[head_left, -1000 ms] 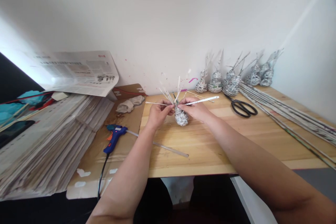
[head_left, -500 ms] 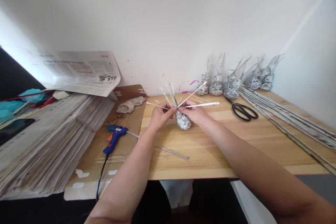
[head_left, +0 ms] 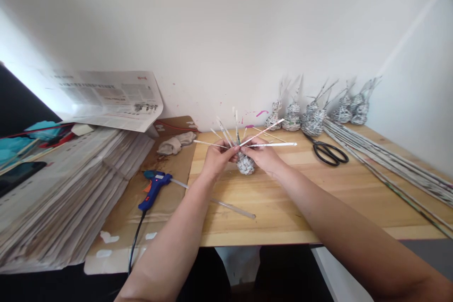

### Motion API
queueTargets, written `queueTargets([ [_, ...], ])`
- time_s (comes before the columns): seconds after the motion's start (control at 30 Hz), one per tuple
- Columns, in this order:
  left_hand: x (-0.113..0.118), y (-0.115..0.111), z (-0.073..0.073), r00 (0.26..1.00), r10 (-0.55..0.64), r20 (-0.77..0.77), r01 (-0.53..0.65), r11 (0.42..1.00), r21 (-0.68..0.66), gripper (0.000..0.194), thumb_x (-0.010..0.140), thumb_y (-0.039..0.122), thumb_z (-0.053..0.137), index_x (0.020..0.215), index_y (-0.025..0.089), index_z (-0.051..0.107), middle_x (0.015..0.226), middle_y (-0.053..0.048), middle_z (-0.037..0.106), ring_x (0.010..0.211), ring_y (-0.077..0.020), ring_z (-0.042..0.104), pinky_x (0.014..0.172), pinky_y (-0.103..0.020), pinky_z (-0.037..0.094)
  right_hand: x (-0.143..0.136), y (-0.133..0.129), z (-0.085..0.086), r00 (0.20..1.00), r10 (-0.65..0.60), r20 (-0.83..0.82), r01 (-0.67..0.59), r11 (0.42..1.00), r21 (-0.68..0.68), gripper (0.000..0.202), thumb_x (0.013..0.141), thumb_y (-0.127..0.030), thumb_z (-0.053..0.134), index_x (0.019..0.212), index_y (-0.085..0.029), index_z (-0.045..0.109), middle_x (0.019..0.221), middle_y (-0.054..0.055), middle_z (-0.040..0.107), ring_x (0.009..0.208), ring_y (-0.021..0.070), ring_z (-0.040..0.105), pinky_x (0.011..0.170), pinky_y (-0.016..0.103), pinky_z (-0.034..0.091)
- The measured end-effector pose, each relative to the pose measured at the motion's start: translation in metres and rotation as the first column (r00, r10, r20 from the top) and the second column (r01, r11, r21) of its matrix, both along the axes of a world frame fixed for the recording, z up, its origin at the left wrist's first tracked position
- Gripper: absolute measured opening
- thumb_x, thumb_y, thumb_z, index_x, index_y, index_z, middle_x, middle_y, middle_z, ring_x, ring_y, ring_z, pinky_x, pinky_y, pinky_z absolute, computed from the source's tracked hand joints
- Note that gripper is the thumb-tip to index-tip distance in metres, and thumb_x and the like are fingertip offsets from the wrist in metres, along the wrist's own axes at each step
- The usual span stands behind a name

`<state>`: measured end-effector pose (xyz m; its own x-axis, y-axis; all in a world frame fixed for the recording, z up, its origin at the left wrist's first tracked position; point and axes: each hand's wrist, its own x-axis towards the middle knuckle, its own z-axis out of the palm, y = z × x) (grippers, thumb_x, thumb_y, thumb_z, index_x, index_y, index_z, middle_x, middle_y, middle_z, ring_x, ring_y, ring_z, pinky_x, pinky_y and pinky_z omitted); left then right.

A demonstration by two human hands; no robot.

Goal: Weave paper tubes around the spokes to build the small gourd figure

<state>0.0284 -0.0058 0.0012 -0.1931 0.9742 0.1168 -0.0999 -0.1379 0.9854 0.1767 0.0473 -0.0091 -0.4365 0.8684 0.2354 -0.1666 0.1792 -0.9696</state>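
Note:
Between my hands is a small woven figure of rolled newspaper [head_left: 245, 165], its rounded base toward me and several paper strips fanning out of its top. My left hand [head_left: 221, 158] pinches the left side of its neck, thumb and fingers closed at the strips. From the right, my right hand [head_left: 264, 156] grips the same neck, thumb tip close to the left thumb. A long white paper strip [head_left: 272, 144] sticks out to the right over my right hand. The fingers behind the figure are partly hidden.
Black scissors [head_left: 330, 152] and long paper rolls [head_left: 385, 163] lie at right. Several finished woven figures [head_left: 292, 115] line the wall. At left are a blue glue gun [head_left: 155, 191] on cardboard, a glue stick [head_left: 233, 208], a cloth [head_left: 175, 143] and stacked newspapers [head_left: 81, 188].
The woven figure has turned and tilted slightly in my hands, and its strips point at different angles. Both hands stay closed at its neck.

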Motion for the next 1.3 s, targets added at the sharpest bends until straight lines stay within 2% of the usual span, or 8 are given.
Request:
queueTargets([
  [0.17,0.005,0.005,-0.009,0.998,0.044,0.041,-0.046,0.998,0.051,0.04,0.062,0.044,0.082,0.074,0.014,0.058,0.056,0.003,0.059,0.05,-0.0078,0.053,0.049,-0.019,0.044,-0.005,-0.004,-0.001,0.995,0.012,-0.096,-0.027,0.987,-0.158,0.029,0.062,-0.037,0.077,0.077,-0.02,0.059,0.068,-0.004,0.06,0.066,0.0129,0.055,0.063,0.026,0.043],
  [0.37,0.012,0.008,-0.011,0.971,0.135,0.198,-0.114,0.987,-0.114,0.032,0.067,0.031,0.08,0.072,0.016,0.052,0.052,0.005,0.055,0.046,-0.0065,0.051,0.045,-0.017,0.042,-0.009,-0.002,-0.008,0.997,-0.011,-0.078,0.001,0.992,-0.126,0.026,0.065,-0.037,0.076,0.079,-0.021,0.061,0.071,-0.004,0.061,0.066,0.0135,0.055,0.062,0.027,0.043],
  [0.53,0.011,0.007,-0.007,0.959,0.135,0.249,-0.088,0.978,-0.189,0.022,0.07,0.021,0.077,0.073,0.014,0.056,0.053,0.004,0.055,0.043,-0.005,0.05,0.044,-0.016,0.043,-0.005,0.003,-0.01,0.997,-0.051,0.063,0.04,0.984,0.172,0.01,0.075,-0.029,0.067,0.082,-0.022,0.067,0.076,-0.001,0.064,0.07,0.0154,0.058,0.068,0.029,0.046],
  [0.67,0.009,0.007,-0.005,0.956,0.125,0.266,-0.066,0.973,-0.221,0.018,0.068,0.018,0.077,0.074,0.012,0.06,0.055,0.003,0.058,0.042,-0.0046,0.05,0.043,-0.016,0.042,0.0,0.004,-0.006,0.975,-0.124,0.184,0.024,0.884,0.467,0.012,0.083,-0.021,0.06,0.083,-0.024,0.071,0.088,0.002,0.07,0.087,0.0191,0.063,0.083,0.034,0.047],
  [0.97,0.003,0.005,-0.003,0.972,0.094,0.215,-0.053,0.981,-0.187,0.024,0.061,0.019,0.081,0.074,0.012,0.062,0.057,0.002,0.061,0.043,-0.0045,0.051,0.042,-0.014,0.042,0.004,0.003,-0.007,0.939,-0.225,0.26,0.014,0.781,0.624,0.027,0.089,-0.021,0.053,0.105,-0.029,0.074,0.086,0.003,0.067,0.08,0.0178,0.062,0.076,0.031,0.048],
  [1.03,0.003,0.005,-0.004,0.972,0.084,0.217,-0.043,0.981,-0.19,0.025,0.06,0.02,0.081,0.074,0.012,0.062,0.058,0.002,0.061,0.044,-0.0042,0.051,0.043,-0.014,0.043,0.005,0.001,-0.006,0.933,-0.225,0.28,0.005,0.788,0.615,0.03,0.09,-0.024,0.052,0.112,-0.03,0.071,0.086,0.003,0.066,0.078,0.0182,0.061,0.074,0.031,0.048],
  [1.13,0.001,0.004,-0.005,0.974,0.066,0.217,-0.032,0.987,-0.156,0.032,0.057,0.024,0.084,0.072,0.014,0.058,0.06,0.002,0.061,0.047,-0.0057,0.054,0.048,-0.018,0.049,0.003,-0.001,-0.004,0.958,-0.17,0.23,0.031,0.862,0.505,0.028,0.088,-0.026,0.055,0.115,-0.028,0.065,0.087,0.003,0.067,0.079,0.0188,0.062,0.071,0.031,0.047],
  [1.3,-0.004,0.003,-0.004,0.985,0.015,0.174,0.001,0.996,-0.088,0.04,0.053,0.029,0.087,0.073,0.015,0.055,0.063,0.001,0.063,0.051,-0.0087,0.058,0.053,-0.023,0.053,-0.001,0.001,-0.005,0.973,-0.198,0.117,0.155,0.941,0.301,0.024,0.077,-0.029,0.068,0.096,-0.022,0.055,0.08,0.001,0.065,0.073,0.0175,0.062,0.065,0.03,0.047],
])
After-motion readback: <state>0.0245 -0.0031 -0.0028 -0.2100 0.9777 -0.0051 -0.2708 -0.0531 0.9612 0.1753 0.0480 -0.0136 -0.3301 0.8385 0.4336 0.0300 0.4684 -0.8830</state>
